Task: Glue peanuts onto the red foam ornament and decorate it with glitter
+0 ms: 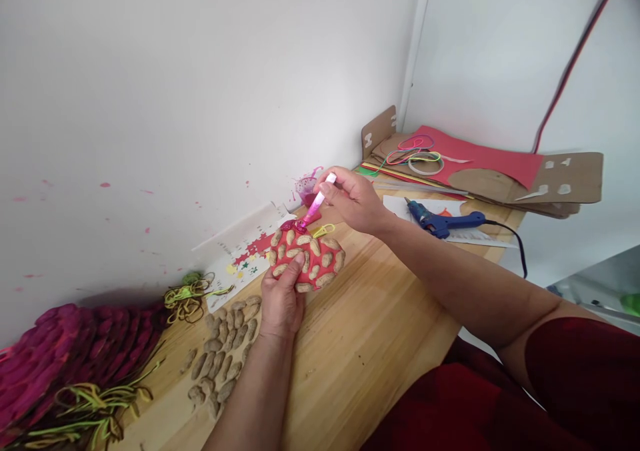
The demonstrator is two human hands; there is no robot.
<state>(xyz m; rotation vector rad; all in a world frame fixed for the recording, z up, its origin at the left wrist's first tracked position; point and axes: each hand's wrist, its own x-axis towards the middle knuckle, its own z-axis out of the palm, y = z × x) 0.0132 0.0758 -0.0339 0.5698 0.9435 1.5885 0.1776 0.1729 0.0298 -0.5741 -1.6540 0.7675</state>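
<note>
My left hand [284, 298] grips a red disc covered with peanuts [307, 259], its thumb resting on the front face. A yellow loop [326, 230] stands out from the disc's upper edge. In my right hand [353, 201] is a paintbrush [317, 201] with a white handle stained pink. Its tip touches the disc's upper left edge, where a peanut is coated in magenta paint. Behind the brush, partly covered by my right hand, stands a clear cup of pink paint [306, 190].
Loose peanuts [225, 344] lie left of my forearm. Magenta-painted pieces [80, 364] with yellow-green strings are stacked at far left. A paper with star cut-outs [245, 258] leans by the wall. Right are a blue glue gun [443, 221], cardboard [575, 178] and red sheets [480, 154].
</note>
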